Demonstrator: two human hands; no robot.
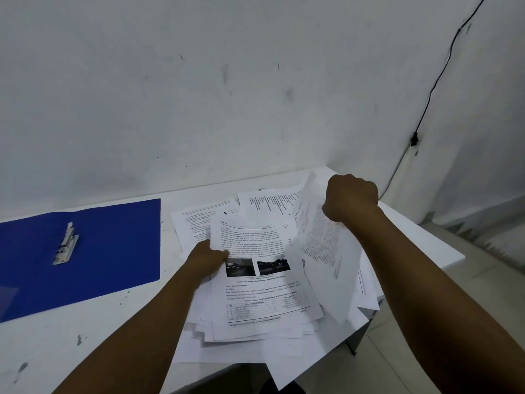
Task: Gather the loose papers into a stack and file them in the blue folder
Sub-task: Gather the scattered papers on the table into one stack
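1. White and scuffed, the wall rises behind a white counter set into the corner of the room, and a black cable runs down the wall on the right.
2. On the left part of the counter lies the blue folder, opened flat, with its metal clip standing up from the inside face.
3. Just right of the folder, the loose papers spread in an untidy heap over the right part of the counter, several sheets hanging over its near and right edges.
4. One printed sheet, with text, two dark photos and a table, lies on top of the heap.
5. The left hand grips the left edge of that printed sheet, thumb on top and the other fingers tucked beneath the paper.
6. The right hand is raised above the far right of the heap, its fingers curled tightly round the upper edge of a lifted sheet, which hangs tilted with its lower corner over the pile.
7. Both forearms reach in from the near edge, well apart from the folder.
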